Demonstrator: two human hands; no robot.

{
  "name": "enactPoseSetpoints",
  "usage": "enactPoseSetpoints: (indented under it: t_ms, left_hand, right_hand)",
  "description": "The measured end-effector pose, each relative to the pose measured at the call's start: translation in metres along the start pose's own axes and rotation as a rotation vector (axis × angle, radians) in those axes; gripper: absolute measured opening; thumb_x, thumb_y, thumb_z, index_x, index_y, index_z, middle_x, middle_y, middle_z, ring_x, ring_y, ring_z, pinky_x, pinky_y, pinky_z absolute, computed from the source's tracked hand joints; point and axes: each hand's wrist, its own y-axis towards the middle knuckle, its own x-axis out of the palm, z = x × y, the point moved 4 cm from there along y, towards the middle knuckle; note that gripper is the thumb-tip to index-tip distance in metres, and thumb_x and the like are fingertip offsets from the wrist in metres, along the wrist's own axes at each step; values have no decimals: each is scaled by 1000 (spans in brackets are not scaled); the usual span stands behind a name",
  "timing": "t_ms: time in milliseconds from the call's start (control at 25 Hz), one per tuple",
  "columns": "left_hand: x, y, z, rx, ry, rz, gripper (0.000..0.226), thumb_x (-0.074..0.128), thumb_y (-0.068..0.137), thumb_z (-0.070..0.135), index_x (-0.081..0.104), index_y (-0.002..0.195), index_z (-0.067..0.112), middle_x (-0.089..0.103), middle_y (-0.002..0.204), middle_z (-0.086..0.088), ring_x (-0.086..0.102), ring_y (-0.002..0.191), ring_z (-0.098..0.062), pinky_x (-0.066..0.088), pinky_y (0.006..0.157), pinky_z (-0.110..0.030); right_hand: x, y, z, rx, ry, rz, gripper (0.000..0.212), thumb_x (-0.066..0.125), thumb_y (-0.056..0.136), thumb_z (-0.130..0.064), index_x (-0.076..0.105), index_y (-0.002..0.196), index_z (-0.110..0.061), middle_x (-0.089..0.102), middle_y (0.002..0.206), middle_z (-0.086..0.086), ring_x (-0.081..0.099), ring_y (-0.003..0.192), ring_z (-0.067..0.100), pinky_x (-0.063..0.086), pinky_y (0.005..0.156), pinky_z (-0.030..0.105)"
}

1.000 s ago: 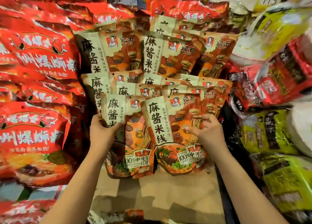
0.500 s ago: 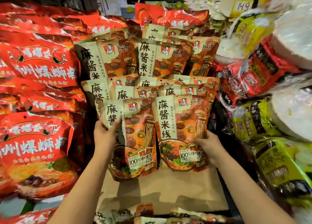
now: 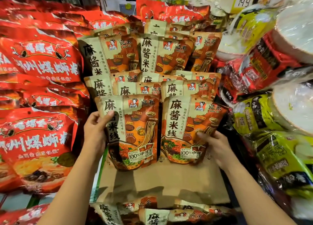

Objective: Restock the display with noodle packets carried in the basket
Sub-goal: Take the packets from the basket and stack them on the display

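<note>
Two beige-and-orange noodle packets stand side by side at the front of a stepped stack of the same packets (image 3: 152,58). My left hand (image 3: 95,133) grips the left edge of the left front packet (image 3: 135,133), thumb across its face. My right hand (image 3: 215,145) holds the lower right of the right front packet (image 3: 183,131), fingers on its front. Both packets rest upright on a brown cardboard shelf base (image 3: 160,182). More of these packets (image 3: 152,213) lie below the cardboard, at the bottom edge. No basket is in view.
Red noodle bags (image 3: 39,92) fill the display to the left. On the right are yellow-green bags (image 3: 281,165), red-wrapped packs (image 3: 264,67) and white round plastic-wrapped goods (image 3: 296,109). A yellow price sign (image 3: 243,0) hangs at the top right.
The two front packets have separated and now stand side by side rather than overlapping. My right hand slid lower on its packet, and my left thumb came round onto the face of its packet.
</note>
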Motion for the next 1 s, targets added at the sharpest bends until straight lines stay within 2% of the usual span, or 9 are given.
enactPoseSetpoints:
  t_ms: [120,240,320,400,480,560,720,880,1000]
  left_hand:
    - [9,1,36,199,202,129,57,87,63,44,56,103,17,57,92,-1,56,84,-14,47,76,-18]
    - [43,4,74,453,515,91,41,77,84,29,53,113,16,62,101,-2,60,92,-13,50,78,-20]
    - [69,15,80,519,840,-17,38,70,90,34,57,118,13,64,110,-1,60,100,-15,50,87,-28]
    - [94,27,70,540,1156,-166,46,64,92,41,57,126,11,64,119,-5,59,108,-21,50,95,-40]
    - [107,33,57,556,1434,-246,66,58,86,62,53,132,15,58,127,-7,52,116,-26,45,99,-45]
    - [110,34,47,582,1638,-264,89,52,72,81,49,137,22,49,136,-7,42,126,-30,38,105,-48]
    - [111,27,33,585,1729,-314,118,65,57,83,32,151,19,29,152,-12,22,142,-34,19,116,-49]
    - [117,20,37,531,1754,-319,129,64,51,88,24,153,19,36,147,-11,31,135,-34,25,112,-47]
    - [113,6,52,549,1761,-333,118,56,51,91,39,145,21,47,136,-8,39,127,-31,29,106,-47]
  right_hand:
    - [-7,6,-57,-245,-144,194,41,82,73,-30,67,105,-10,71,109,14,66,107,35,55,91,43]
    - [11,13,-131,-544,-365,275,39,74,84,-37,63,110,-10,65,112,12,63,106,28,52,94,33]
    - [42,35,-156,-562,-680,171,45,74,84,-38,60,118,-13,63,116,5,59,107,20,48,94,31]
    - [70,60,-154,-495,-1090,77,54,73,84,-41,56,129,-17,57,129,6,50,121,22,41,102,37]
    - [84,74,-136,-452,-1385,36,65,66,86,-49,47,139,-17,42,148,11,30,138,31,27,114,47]
    - [88,79,-125,-446,-1560,28,82,65,81,-61,38,144,-17,30,156,10,17,145,32,14,117,52]
    - [85,73,-128,-496,-1632,36,102,74,62,-73,38,138,-16,43,147,6,26,139,26,19,111,50]
    - [78,56,-130,-516,-1644,30,96,73,62,-73,43,138,-23,46,143,1,32,134,24,21,104,45]
    - [72,31,-128,-529,-1618,53,92,72,64,-72,44,139,-26,45,144,0,31,136,22,22,107,47]
